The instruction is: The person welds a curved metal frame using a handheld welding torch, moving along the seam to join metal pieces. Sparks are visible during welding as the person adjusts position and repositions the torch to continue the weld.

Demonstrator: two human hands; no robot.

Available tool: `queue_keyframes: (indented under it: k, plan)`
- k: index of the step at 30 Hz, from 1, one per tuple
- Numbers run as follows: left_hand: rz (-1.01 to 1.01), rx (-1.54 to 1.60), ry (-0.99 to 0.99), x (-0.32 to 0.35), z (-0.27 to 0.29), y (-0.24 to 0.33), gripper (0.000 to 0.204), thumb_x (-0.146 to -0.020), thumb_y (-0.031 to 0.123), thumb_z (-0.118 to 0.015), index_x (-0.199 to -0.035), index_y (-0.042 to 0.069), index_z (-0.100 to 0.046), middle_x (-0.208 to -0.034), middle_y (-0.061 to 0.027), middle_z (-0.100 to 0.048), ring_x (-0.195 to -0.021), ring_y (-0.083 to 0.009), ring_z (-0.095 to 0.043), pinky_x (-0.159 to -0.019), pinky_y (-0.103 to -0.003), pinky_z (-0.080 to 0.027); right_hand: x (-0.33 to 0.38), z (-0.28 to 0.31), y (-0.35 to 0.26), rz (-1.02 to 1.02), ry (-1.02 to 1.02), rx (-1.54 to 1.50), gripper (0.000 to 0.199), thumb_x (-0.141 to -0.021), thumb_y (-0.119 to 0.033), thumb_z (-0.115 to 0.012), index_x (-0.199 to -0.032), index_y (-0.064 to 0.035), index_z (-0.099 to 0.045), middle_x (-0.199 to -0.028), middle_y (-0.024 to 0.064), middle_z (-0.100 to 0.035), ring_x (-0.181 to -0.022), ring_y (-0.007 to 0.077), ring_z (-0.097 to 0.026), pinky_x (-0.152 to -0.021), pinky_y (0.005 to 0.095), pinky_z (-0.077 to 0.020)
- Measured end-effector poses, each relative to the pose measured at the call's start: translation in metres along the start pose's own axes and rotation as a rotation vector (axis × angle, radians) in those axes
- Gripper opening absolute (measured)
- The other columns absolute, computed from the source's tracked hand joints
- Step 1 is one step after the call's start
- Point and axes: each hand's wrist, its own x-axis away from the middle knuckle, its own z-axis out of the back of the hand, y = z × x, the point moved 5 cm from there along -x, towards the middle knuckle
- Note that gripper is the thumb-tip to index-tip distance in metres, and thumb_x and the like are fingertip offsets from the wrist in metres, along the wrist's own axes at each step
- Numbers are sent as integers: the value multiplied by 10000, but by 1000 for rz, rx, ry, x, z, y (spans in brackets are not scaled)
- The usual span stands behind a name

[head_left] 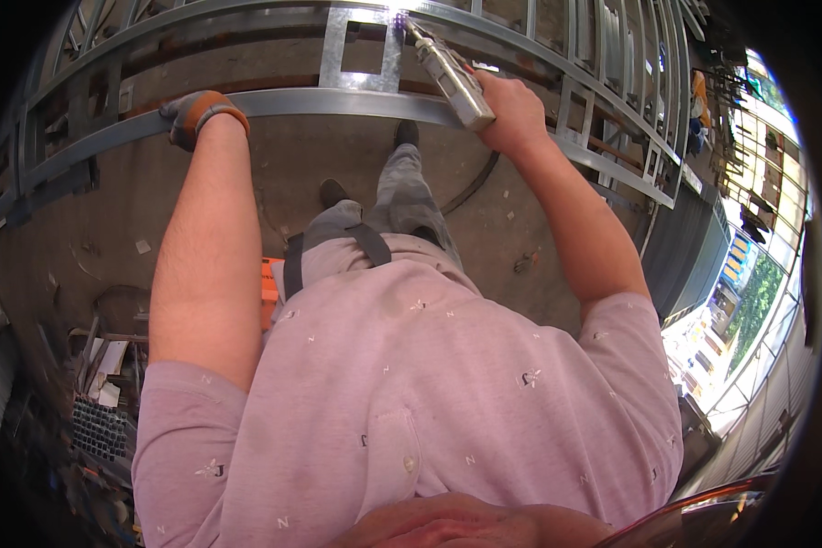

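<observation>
My right hand (513,111), bare, is wrapped round a metallic handheld welding gun (449,80). The gun's narrow tip points up and left at the far side. A bright white-violet glow burns there, on a flat galvanized piece with a rectangular opening (331,57). That piece joins the rails of a long silvery metal frame (306,102). On the left, my left hand (201,117), in a grey and orange glove, closes over the frame's near rail; its fingertips are partly hidden. The glare hides the exact contact at the tip.
More framework of metal bars (603,46) extends to the far right. A dark hose (477,187) runs across the floor beside my legs. An orange object (269,290) shows behind my left arm. Stacked metal tubes (100,427) lie at the lower left.
</observation>
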Motion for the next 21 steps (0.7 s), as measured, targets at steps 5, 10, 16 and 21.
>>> queue_keyframes:
  k: [5, 10, 16, 21]
  plan:
    - [-12, -195, 46, -13, -1, -1, 635, -1115, 517, -446, -1552, 56, -453, -1417, -218, -651, -1220, -354, -707, -1023, -440, -608, 1, 1, -3, -5, 1, 13, 370, -822, -216, -769, -1176, -146, -691, -1055, 165, -778, -1040, 405, -742, -878, 538, -597]
    - [-24, -225, 35, 8, 2, 4, 641, -1118, 514, -426, -1551, 42, -437, -1460, -228, -618, -1235, -364, -700, -1025, -449, -610, 1, -3, 1, -1, 24, 35, 349, -824, -213, -768, -1157, -150, -684, -1058, 159, -778, -1044, 399, -743, -883, 534, -596]
    - [-19, -214, 10, 4, 1, 1, 658, -1118, 516, -425, -1567, 36, -396, -1455, -225, -603, -1225, -372, -699, -1011, -465, -621, 2, 1, 1, -24, 5, 52, 357, -824, -215, -780, -1165, -162, -685, -1078, 147, -778, -1062, 392, -741, -891, 524, -597]
    - [-26, -228, 4, -23, -2, -3, 641, -1121, 502, -432, -1555, 32, -392, -1436, -234, -598, -1205, -370, -704, -985, -471, -637, 0, 2, 0, -39, -5, 51, 384, -812, -196, -801, -1179, -170, -690, -1095, 136, -778, -1075, 385, -738, -894, 517, -599]
